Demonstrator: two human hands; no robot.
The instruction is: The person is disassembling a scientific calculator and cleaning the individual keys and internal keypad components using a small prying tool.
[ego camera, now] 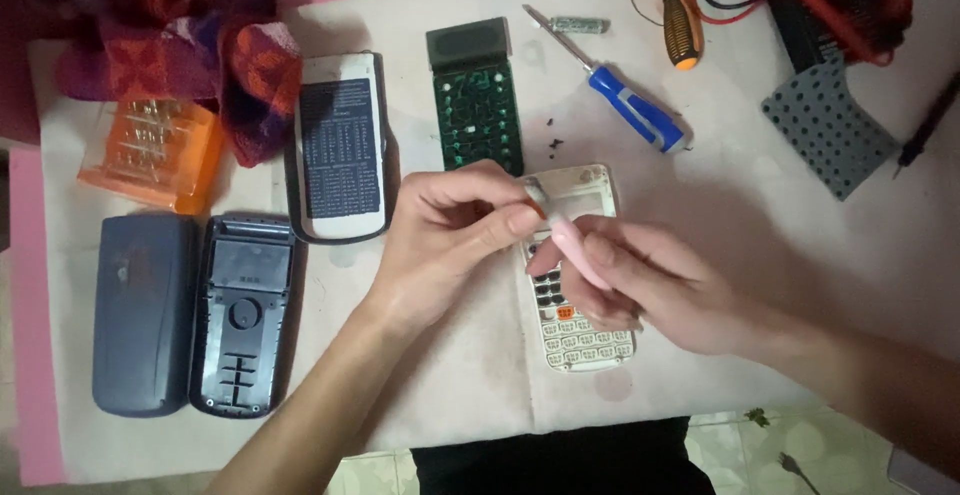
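Holding slim pink tool point(578, 250), tip-up.

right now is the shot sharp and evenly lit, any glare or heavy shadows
Head view: soft and a bit blurry throughout, keypad legends on the white calculator front unreadable; light fairly even, no strong glare; faint shadows beside the left hand and right hand; the top left corner around the patterned cloth falls darker.
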